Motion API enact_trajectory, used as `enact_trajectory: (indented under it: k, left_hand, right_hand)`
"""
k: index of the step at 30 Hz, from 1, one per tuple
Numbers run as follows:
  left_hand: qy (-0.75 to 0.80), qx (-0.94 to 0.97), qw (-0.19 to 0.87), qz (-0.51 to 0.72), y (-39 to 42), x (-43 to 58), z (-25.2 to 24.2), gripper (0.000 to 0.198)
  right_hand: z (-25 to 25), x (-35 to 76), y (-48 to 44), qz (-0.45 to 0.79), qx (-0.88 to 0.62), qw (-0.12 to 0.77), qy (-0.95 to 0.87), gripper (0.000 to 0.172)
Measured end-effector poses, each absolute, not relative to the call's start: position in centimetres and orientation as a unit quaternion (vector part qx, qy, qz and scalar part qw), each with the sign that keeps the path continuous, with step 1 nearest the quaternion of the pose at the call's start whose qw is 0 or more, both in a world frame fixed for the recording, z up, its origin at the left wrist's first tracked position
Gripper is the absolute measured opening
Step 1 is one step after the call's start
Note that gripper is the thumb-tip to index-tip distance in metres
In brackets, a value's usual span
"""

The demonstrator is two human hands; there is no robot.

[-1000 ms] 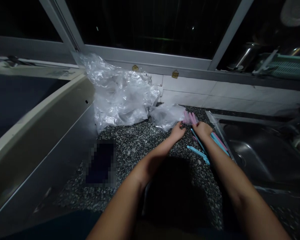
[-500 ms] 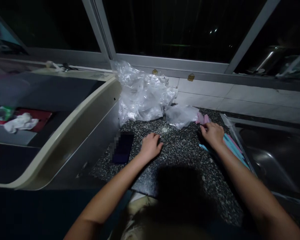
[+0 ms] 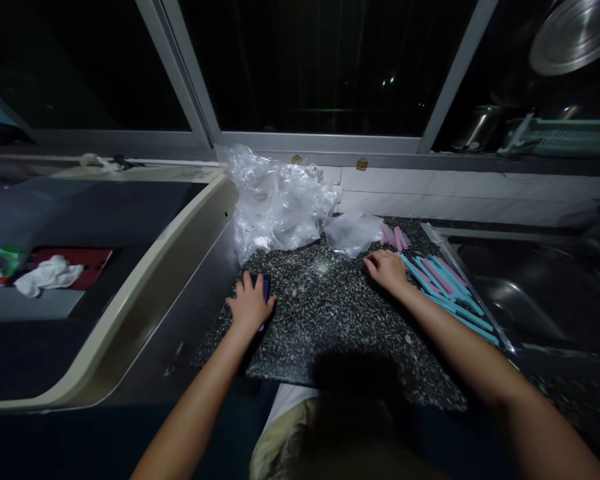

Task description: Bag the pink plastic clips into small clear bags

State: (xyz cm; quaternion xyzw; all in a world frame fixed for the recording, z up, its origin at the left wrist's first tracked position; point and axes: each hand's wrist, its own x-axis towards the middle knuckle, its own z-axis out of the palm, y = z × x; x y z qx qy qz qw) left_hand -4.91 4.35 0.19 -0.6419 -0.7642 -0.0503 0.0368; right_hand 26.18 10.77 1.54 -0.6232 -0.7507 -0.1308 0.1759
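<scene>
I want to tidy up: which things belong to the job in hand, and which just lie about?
In the job, apparently: phone-like slab under left hand; blue and pink strips beside right hand; possibly smaller clear plastic.
Lying about: large crumpled plastic; white cloth.

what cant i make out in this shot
All in the head view:
- Dark slab: most of its face, covered by the left hand.
- Right hand: its palm, turned away.
- Strips: exact count, they overlap.
- Green basket: far end, cut by the right edge.
- Beyond the window: too dark.
</scene>
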Motion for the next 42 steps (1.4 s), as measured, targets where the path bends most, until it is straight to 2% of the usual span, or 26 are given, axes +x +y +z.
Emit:
enact_trajectory:
  k: [15, 21, 24, 27, 31, 35, 37, 42]
  left_hand:
    - [-0.68, -0.728, 0.008, -0.081, 7.1, -7.8, -0.7, 0.051]
    - [-0.664, -0.744, -0.002, -0.075, 8.7, -8.1, -0.3, 0.052]
    - [-0.644, -0.757, 0.004, -0.112, 9.2, -6.8, 0.3, 0.05]
    - [-0.608, -0.774, -0.002, -0.176, 10.9, -5.4, 2.4, 0.036]
    - [-0.675, -0.675, 0.002, -0.297, 16.0, -6.0, 8.2, 0.024]
    - [-0.754, -0.54, -0.006, -0.375, 21.8, -8.2, 13.2, 0.036]
    - [-0.762, -0.524, -0.006, -0.38, 23.8, -8.7, 14.1, 0.039]
    - [-0.732, -0.544, 0.023, -0.41, 24.8, -8.1, 13.2, 0.01]
  right_hand:
    - [2.1, 24.0, 13.0, -0.137, -0.619, 0.149, -0.759, 0.026]
    - [2.8, 24.4, 14.6, -0.151, -0.611, 0.201, -0.75, 0.026]
    - [3.4, 25.4, 15.6, -0.185, -0.62, 0.243, -0.723, 0.034]
    - [3.9, 25.6, 16.5, -0.203, -0.607, 0.259, -0.723, 0.042]
    - [4.9, 23.7, 17.7, -0.191, -0.551, 0.243, -0.775, 0.032]
    - [6.1, 19.7, 19.3, -0.169, -0.505, 0.242, -0.811, 0.023]
    - [6.7, 17.4, 20.2, -0.157, -0.485, 0.255, -0.821, 0.022]
    - [7.9, 12.4, 21.6, -0.056, -0.449, 0.346, -0.822, 0.017]
